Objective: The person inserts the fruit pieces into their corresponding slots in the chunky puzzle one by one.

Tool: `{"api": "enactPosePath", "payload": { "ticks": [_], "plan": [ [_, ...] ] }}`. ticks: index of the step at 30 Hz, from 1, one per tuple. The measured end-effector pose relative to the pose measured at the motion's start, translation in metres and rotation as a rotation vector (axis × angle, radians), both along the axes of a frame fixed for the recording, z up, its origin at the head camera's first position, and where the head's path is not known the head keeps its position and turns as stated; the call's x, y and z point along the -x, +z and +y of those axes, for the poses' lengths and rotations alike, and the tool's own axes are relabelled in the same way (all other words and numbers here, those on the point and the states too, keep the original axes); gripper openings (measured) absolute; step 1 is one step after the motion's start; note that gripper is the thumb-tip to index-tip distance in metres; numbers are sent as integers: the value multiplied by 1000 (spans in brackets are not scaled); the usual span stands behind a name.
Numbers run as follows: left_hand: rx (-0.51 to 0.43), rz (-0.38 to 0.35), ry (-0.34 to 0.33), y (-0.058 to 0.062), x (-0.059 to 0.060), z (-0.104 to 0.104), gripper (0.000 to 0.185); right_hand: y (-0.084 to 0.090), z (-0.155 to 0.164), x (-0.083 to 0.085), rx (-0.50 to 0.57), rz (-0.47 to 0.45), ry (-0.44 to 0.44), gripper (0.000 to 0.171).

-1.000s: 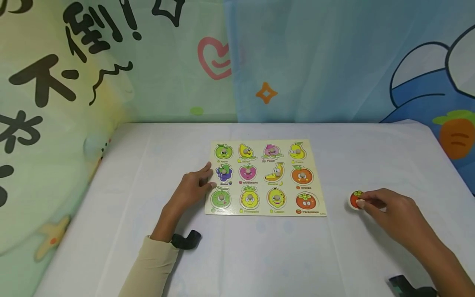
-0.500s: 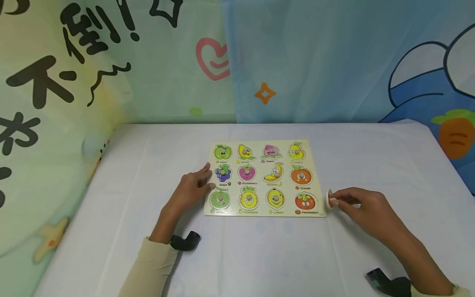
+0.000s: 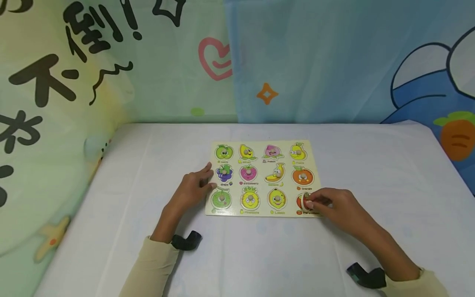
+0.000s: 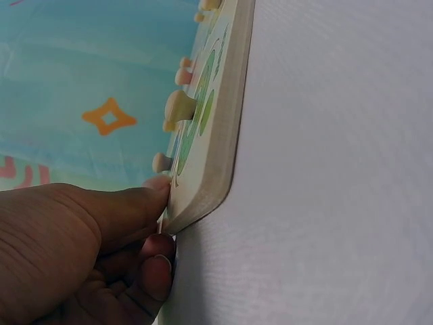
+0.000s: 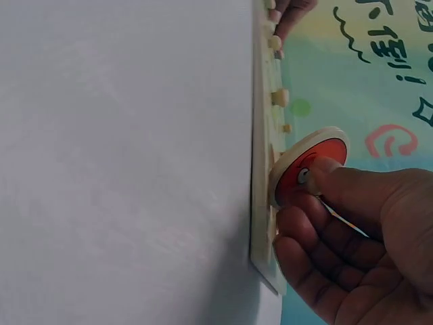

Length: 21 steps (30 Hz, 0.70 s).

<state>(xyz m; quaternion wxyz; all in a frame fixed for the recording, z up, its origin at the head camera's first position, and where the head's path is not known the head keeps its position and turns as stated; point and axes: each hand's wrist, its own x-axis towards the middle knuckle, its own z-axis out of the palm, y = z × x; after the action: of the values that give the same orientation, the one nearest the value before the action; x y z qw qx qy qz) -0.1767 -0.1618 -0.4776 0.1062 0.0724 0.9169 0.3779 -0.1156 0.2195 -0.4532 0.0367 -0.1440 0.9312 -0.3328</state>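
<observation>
A pale wooden fruit puzzle board (image 3: 263, 199) lies on the white-covered table, with rows of knobbed fruit pieces set in it. My left hand (image 3: 191, 190) rests against its left edge, thumb and fingertips touching the side; the left wrist view shows the thumb tip at the board's edge (image 4: 226, 152). With thumb and fingers, my right hand (image 3: 341, 206) pinches a round red persimmon puzzle piece (image 5: 333, 150) by its face side. The piece stands tilted over the persimmon picture at the board's lower right corner, its lower rim right at the board in the right wrist view.
White cloth (image 3: 267, 260) covers the table around the board. A printed curtain (image 3: 315, 62) hangs behind the table and along its left side. Black wrist mounts (image 3: 187, 240) stick out beside both wrists.
My right hand has carried the persimmon piece leftward from the table to the board's lower right corner, turning it from face-up to tilted on edge. The left hand has kept its place.
</observation>
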Motion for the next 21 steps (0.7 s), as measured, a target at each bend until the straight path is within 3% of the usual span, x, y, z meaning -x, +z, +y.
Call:
{"api": "enactPosePath", "payload": {
  "ticks": [12,21],
  "plan": [
    [8,7,3,2,0,1,55,6,6,0,-88,34,-23,10],
    [5,14,-13,3,-1,0,54,6,5,0,-96,29,-36,10]
  ]
}}
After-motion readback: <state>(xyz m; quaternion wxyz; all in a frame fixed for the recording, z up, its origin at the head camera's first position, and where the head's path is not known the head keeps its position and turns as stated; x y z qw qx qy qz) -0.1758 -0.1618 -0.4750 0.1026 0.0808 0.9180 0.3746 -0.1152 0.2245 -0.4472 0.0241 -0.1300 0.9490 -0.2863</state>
